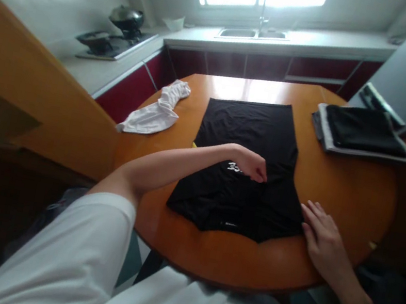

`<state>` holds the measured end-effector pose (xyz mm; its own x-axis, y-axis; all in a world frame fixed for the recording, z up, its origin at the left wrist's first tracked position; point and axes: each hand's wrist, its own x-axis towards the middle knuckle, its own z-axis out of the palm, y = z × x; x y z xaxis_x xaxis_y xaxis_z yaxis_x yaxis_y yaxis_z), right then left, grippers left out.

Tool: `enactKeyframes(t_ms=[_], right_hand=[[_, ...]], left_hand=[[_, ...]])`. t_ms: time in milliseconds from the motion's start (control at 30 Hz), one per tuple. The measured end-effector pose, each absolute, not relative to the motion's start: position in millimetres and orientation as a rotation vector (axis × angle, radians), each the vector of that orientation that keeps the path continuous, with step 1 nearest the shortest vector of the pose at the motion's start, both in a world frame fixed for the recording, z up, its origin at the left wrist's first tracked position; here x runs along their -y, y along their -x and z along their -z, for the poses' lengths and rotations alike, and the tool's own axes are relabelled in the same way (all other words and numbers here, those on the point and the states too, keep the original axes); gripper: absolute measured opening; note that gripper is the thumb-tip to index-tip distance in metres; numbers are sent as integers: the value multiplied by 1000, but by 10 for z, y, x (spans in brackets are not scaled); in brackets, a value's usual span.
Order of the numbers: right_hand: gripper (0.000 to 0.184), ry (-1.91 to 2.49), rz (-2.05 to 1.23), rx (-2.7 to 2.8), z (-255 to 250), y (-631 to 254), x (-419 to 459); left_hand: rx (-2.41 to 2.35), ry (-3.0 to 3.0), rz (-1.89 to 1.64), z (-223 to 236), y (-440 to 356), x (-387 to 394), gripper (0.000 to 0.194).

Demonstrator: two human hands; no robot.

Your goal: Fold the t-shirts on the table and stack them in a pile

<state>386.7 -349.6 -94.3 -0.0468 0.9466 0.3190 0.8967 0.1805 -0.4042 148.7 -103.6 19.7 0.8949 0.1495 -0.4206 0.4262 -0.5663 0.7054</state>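
A black T-shirt point(242, 127) lies spread out on the round wooden table point(179, 244), its neckline towards me. White print shows on it, partly covered by my left hand point(251, 164). That hand reaches across the shirt's middle with fingers pinched together at the fabric, where creases run off to the right. My right hand point(323, 239) rests flat with fingers stretched out, fingertips touching the sleeve edge at the shirt's right side.
A crumpled white cloth point(155, 112) lies at the table's left edge. Folded dark and white garments point(364, 130) are stacked at the right. Beyond the table stand a counter with a sink point(253, 35) and a stove with a pan point(94, 41).
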Motion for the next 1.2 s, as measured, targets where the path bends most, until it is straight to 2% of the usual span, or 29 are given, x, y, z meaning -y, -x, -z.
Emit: enactKeyframes(t_ms=[133,233,433,600,833,1000,1200], right_hand=[[38,1791,-70,1616,801,-3809,3549],[32,1826,-9,1432,730,-3765,3617],[32,1768,-97,1561,725,-3632,3721],[31,1815,-80,1608,756,-3633,3705],[34,1769,-114,1866,707,-3819,3624],[36,1768,-131,1830,728,-3930,3615],[49,1749,-200,1809,640,-3743,3657]], left_hand=[[-587,-2432,39,-223,-1557,979,33],[-556,-2599,-88,-124,-1619,1039,27],[-650,-2755,-387,240,-1731,1062,34],[-727,-2714,-396,326,-1799,926,33],[-134,-2713,-275,137,-1732,1339,45],[-68,-2625,-76,115,-1767,1542,53],[5,-2594,-41,254,-1728,1606,56]])
